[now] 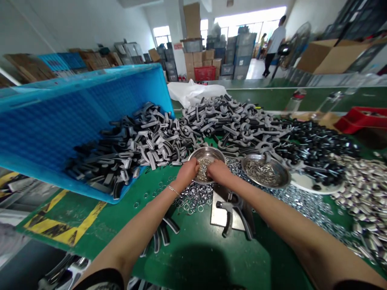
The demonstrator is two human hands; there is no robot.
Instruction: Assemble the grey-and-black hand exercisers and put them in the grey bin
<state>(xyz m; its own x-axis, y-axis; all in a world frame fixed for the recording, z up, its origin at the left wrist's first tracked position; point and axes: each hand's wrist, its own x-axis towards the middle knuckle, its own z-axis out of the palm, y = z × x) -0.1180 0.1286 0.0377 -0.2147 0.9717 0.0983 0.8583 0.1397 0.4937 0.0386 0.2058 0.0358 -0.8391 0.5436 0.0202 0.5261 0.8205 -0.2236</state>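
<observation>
While both arms reach forward, left hand (188,172) and right hand (218,170) curl, fingers bunched, into steel bowl (206,154) of small metal parts (204,167); grip contents hidden.

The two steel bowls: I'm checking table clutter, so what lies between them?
In the head view, loose metal rings cover the green table between the near bowl, where both hands reach, and the other bowl.

I'm in a factory workshop. My green bench (196,249) is heaped with grey handle parts (229,121) and loose metal rings (193,197). Stacked cartons (201,60) and crates (242,52) line the far wall.
</observation>
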